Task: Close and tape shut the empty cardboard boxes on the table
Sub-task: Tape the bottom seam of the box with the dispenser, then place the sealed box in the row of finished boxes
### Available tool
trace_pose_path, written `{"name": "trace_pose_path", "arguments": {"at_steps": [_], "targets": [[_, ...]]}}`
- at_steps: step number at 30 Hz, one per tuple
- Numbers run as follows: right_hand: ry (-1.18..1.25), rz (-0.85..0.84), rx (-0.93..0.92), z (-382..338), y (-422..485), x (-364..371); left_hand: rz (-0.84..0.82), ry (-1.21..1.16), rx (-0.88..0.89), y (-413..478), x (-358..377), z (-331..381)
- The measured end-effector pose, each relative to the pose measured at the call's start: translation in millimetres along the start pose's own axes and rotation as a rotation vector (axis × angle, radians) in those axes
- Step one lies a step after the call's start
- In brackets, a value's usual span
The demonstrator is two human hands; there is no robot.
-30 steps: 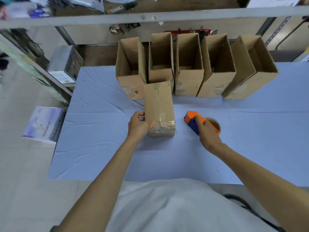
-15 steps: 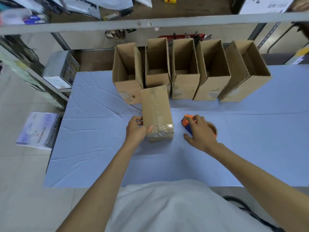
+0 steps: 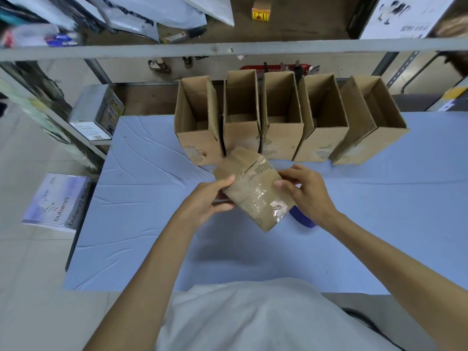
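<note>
A small closed cardboard box [image 3: 253, 188] with clear tape across its face is lifted off the blue table [image 3: 152, 224] and tilted. My left hand [image 3: 210, 201] grips its left side. My right hand [image 3: 306, 191] grips its right side, thumb on the front face. The tape dispenser [image 3: 301, 217] lies on the table under my right wrist; only its blue part shows. Behind, several open empty cardboard boxes [image 3: 281, 115] stand in a row along the table's far edge.
A metal shelf rail [image 3: 228, 49] crosses above the boxes, with bags and papers on the shelf. A white "bubendi" box [image 3: 55, 201] lies on the floor to the left. A grey carton [image 3: 98, 112] sits on a low shelf at the left.
My right hand left the tape dispenser and took hold of the taped box. Both hands lifted the box off the table and turned it.
</note>
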State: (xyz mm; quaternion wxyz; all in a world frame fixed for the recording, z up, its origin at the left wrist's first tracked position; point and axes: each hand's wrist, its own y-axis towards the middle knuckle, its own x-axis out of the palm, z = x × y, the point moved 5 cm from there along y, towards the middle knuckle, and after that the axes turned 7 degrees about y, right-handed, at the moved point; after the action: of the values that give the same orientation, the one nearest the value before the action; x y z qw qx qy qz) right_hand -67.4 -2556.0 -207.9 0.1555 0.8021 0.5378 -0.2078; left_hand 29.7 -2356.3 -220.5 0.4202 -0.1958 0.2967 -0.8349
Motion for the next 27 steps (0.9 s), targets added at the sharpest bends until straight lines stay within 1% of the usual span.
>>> {"name": "trace_pose_path", "arguments": {"at_steps": [2,4,6,7,8,9,11,12,14,16,17,19,20,21,23,25,27], "targets": [[0.020,0.013,-0.012,-7,3,-3,-0.042,-0.020,-0.013,-3,3,0],[0.034,0.016,-0.006,-10,5,-4,-0.025,0.093,-0.026,-4,3,-1],[0.051,0.032,0.022,-9,9,-5,0.105,0.308,-0.009,-1,-3,0],[0.055,0.035,0.031,-10,11,-6,0.194,0.409,0.051,0,-9,4],[0.054,0.029,0.037,-10,13,-7,0.243,0.472,0.152,0,-12,11],[0.055,0.013,0.038,-13,13,-7,0.237,0.511,0.280,1,-11,19],[0.057,-0.024,0.032,-16,15,-6,0.104,0.552,0.501,1,0,34],[0.051,-0.037,0.028,-17,16,-6,0.037,0.581,0.570,1,7,40],[-0.017,-0.043,0.007,-18,22,-4,-0.040,0.644,0.635,5,17,47],[-0.125,0.003,-0.018,-20,27,-3,-0.039,0.648,0.647,9,21,51],[-0.163,0.055,-0.022,-22,27,-4,-0.007,0.635,0.647,11,19,51],[-0.175,0.147,-0.037,-26,24,-6,0.106,0.595,0.641,14,13,53],[-0.157,0.155,-0.056,-28,23,-5,0.163,0.570,0.636,14,10,53],[-0.130,0.129,-0.073,-30,21,-3,0.212,0.548,0.630,14,7,52],[-0.066,0.023,-0.094,-34,20,4,0.281,0.520,0.596,14,2,50],[-0.041,-0.057,-0.112,-39,17,10,0.318,0.513,0.572,14,-2,49],[-0.029,-0.074,-0.125,-42,15,12,0.320,0.519,0.583,13,-5,50]]}}
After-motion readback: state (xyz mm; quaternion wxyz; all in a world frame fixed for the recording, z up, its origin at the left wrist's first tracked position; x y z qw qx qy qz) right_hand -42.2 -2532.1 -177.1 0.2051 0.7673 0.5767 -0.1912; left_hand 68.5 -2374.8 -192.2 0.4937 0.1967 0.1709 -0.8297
